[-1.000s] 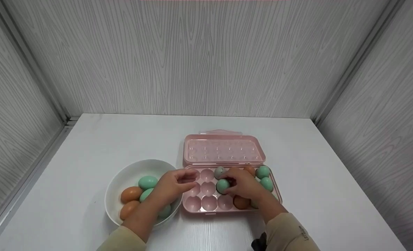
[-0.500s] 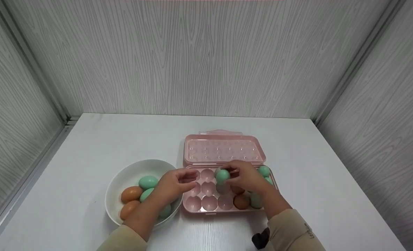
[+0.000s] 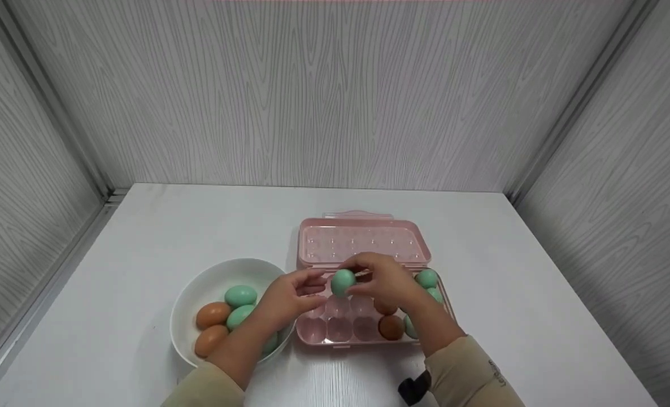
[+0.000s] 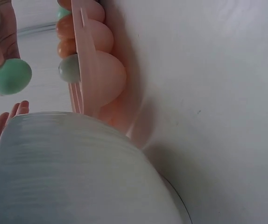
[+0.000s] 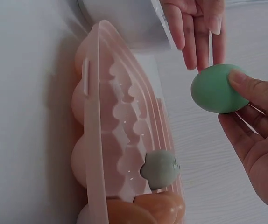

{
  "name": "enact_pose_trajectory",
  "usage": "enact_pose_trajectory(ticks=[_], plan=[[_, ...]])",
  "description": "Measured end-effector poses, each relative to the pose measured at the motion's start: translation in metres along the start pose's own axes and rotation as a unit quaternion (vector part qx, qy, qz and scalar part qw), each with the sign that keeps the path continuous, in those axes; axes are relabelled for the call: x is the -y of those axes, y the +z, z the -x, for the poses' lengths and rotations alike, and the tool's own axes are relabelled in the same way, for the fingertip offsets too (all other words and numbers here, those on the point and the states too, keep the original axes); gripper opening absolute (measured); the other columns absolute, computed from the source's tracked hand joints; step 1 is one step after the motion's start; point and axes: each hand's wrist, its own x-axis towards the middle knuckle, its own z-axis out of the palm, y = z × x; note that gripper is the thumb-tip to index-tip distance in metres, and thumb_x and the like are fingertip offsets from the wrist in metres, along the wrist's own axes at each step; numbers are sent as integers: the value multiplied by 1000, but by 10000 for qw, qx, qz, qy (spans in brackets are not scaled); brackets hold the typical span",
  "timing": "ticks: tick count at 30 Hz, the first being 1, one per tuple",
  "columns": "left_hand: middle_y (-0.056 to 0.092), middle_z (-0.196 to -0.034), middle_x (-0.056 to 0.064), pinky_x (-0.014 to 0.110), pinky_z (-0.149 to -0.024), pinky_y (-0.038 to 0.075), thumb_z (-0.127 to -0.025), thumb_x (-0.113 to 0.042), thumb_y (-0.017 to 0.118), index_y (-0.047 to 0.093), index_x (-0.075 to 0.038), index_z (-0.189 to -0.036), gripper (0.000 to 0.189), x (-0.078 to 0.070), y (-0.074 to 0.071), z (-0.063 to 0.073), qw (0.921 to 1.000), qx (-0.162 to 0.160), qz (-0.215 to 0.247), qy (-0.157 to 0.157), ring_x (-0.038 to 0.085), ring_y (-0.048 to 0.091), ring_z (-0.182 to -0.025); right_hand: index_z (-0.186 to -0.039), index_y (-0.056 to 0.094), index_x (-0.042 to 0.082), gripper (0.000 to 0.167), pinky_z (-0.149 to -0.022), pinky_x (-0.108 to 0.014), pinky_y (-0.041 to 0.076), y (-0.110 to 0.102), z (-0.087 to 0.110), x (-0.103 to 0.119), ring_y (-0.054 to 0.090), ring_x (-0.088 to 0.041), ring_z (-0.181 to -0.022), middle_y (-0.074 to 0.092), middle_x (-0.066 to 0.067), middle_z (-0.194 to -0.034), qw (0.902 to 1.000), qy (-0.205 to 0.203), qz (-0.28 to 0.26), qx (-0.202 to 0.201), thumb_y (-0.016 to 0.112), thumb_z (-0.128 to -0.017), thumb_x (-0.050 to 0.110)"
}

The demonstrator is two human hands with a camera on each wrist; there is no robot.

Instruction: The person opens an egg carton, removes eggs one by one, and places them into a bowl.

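Note:
My right hand [image 3: 388,282] pinches a green egg [image 3: 343,282] between thumb and fingers, raised above the pink egg carton [image 3: 339,342]. Just left of that egg, my left hand [image 3: 290,297] holds nothing; its relaxed fingers point toward it. In the right wrist view, the left fingertips [image 5: 190,63] come right up to the green egg [image 5: 219,88]. The carton lies open, with brown eggs [image 3: 391,327] and green eggs [image 3: 426,278] in cups on its right side. A grey-green egg [image 5: 160,168] sits in a back-row cup.
A white bowl [image 3: 185,294] stands left of the carton, holding brown eggs [image 3: 213,315] and green eggs [image 3: 240,295]. My left forearm crosses over its rim. The carton's lid [image 3: 363,243] is laid back behind it. Grey wood-grain panels [image 3: 323,96] enclose the white table [image 3: 499,271].
The right hand has lifted the green egg out from the carton's middle row and carried it left, up to the left hand. The left hand has shifted slightly right, its fingers a little more spread.

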Motion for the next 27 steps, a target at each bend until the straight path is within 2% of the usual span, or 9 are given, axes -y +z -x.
enact_pose_trajectory(ticks=[5,14,22,27], plan=[[56,-122,11,31,-85,50,-78,-15,72,51,-8,-128,55,-1,4,-3,9999,51,-70,94,27,56,-111,-108,64,21,35,-90,-36,48,6,-4,10,56,-12,-102,62,8,-105,9999,-121,-1,69,76,-75,21],[52,-128,8,34,-90,47,-78,-19,73,48,-12,-132,59,-3,7,-5,9991,-169,-360,-159,27,52,-115,-106,65,23,34,-88,-31,49,14,-8,19,57,-10,-100,62,10,-103,10000,32,-35,-85,76,-74,21],[53,-126,7,35,-94,45,-78,-14,72,51,-15,-129,55,-4,7,-5,9970,-530,-548,121,26,52,-116,-107,64,22,35,-87,-29,49,19,-11,30,58,-12,-99,62,8,-103,9988,438,-94,-181,76,-75,21],[54,-125,7,36,-94,45,-79,-15,71,50,-17,-129,55,-5,5,-4,9963,-622,-567,146,27,53,-115,-109,64,21,35,-87,-28,48,20,-12,33,58,-11,-99,62,8,-103,9990,414,-77,-168,75,-76,24]])
